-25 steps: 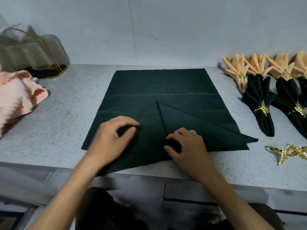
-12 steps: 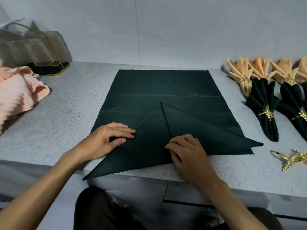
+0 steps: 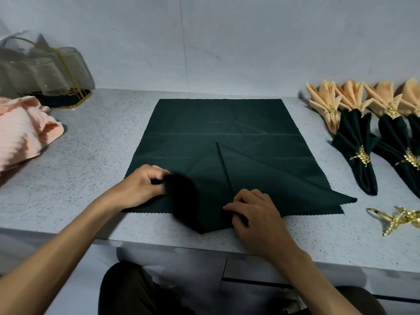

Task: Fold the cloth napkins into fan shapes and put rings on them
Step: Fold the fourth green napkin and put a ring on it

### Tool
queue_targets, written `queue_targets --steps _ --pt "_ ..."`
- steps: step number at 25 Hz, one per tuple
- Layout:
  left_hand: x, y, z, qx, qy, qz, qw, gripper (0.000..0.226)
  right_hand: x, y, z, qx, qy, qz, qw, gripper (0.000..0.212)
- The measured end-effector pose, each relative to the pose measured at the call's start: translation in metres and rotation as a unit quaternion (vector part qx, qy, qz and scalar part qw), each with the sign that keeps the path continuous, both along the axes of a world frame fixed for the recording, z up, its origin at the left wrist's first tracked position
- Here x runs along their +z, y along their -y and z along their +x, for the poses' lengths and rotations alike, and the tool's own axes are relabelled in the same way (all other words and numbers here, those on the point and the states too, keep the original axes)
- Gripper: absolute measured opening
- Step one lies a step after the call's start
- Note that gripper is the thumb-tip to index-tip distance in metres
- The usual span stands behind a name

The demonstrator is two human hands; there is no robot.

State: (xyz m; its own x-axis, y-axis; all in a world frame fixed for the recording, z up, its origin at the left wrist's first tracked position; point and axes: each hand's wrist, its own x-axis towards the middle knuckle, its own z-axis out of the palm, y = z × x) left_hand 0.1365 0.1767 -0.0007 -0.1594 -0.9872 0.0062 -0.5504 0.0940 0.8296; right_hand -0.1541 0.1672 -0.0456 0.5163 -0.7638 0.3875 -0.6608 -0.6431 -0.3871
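A dark green napkin (image 3: pixel 218 123) lies spread on the speckled counter (image 3: pixel 95 155). Its near right corner is folded in to a centre seam. My left hand (image 3: pixel 142 186) pinches the near left flap, which is lifted and blurred above the cloth. My right hand (image 3: pixel 254 212) holds the napkin's near point down at the counter's front, fingers curled on the fabric. Loose gold leaf rings (image 3: pixel 400 219) lie to the right. Finished fans stand at the far right: dark green ones (image 3: pixel 356 151) and peach ones (image 3: pixel 327 105), each with a gold ring.
A pile of peach napkins (image 3: pixel 22 128) sits at the left edge. Behind it stands a clear bag with gold trim (image 3: pixel 43 71) against the wall. The counter's front edge runs just below my hands.
My left hand has picked up the near left flap, which lay flat and hung over the edge before, and is swinging it inward. My right hand stays on the near point.
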Motion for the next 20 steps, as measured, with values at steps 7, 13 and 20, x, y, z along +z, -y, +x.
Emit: queue_targets --steps 7,13,20 --pt "-0.026 0.026 -0.059 0.301 0.133 -0.054 0.943 0.049 0.029 -0.002 0.009 -0.077 0.12 0.197 0.97 0.041" --pt "-0.032 0.031 -0.07 0.313 0.201 -0.12 0.92 0.039 0.03 -0.003 0.023 -0.162 0.049 0.156 0.973 0.045" --pt "-0.023 0.031 -0.069 0.315 0.101 -0.065 0.942 0.046 0.022 -0.007 0.028 -0.172 0.045 0.092 0.98 0.032"
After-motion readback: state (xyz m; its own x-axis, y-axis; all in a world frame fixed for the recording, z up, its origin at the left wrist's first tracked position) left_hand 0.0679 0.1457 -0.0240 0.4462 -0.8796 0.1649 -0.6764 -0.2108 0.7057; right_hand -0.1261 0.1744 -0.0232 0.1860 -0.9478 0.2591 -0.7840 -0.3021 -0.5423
